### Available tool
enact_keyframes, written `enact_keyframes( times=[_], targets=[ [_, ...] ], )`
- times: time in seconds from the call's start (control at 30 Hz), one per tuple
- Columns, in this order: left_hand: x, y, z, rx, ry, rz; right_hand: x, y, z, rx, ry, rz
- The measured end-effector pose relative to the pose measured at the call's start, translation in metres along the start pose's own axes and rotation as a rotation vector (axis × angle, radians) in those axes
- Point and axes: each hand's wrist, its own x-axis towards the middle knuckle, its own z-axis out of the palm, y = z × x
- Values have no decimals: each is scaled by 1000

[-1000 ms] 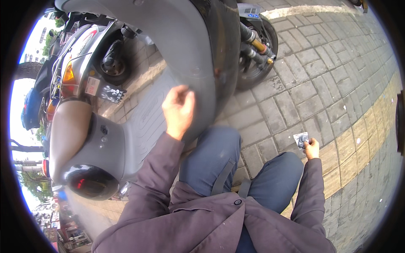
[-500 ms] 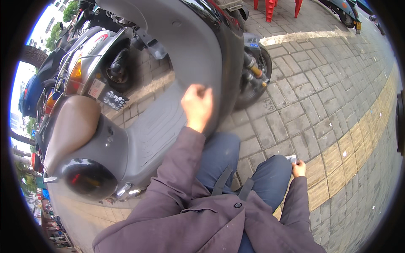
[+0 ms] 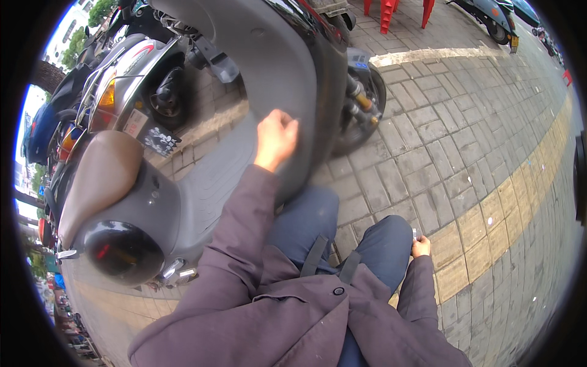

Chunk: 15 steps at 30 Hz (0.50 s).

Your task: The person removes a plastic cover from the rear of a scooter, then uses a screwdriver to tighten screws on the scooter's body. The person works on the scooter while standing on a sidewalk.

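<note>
A grey motor scooter [image 3: 269, 67] stands before me, its brown seat [image 3: 107, 165] to the left and its ribbed footboard [image 3: 208, 171] in the middle. My left hand [image 3: 277, 139] is closed, with its fingers curled, at the inner side of the front leg shield, just above the footboard. Whatever its fingers hold, if anything, is hidden. Low on the right, beside my bent knee [image 3: 391, 235], my right hand [image 3: 421, 246] is closed on a small whitish thing [image 3: 414, 233], mostly hidden, whose kind I cannot tell.
A silver scooter [image 3: 131, 67] is parked close behind, left of the footboard. The front wheel [image 3: 367, 116] of the grey scooter rests on grey paving [image 3: 428, 147]. Yellow paving strips [image 3: 483, 226] run along the right. Red stool legs [image 3: 388, 15] and another scooter [image 3: 495, 21] stand farther off.
The left hand has moved slightly up along the leg shield, still closed. My right hand stays by the knee, and less of the whitish thing shows. The whole view has shifted a little.
</note>
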Motion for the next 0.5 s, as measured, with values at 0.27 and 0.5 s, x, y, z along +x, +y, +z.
enact_keyframes(
  times=[0.27,0.5],
  targets=[
    [6,1,-6,-67,-87,-29,-9,2,-1,-40,30,37],
    [-8,10,6,133,119,138,-13,-10,8,-61,12,92]
  ],
)
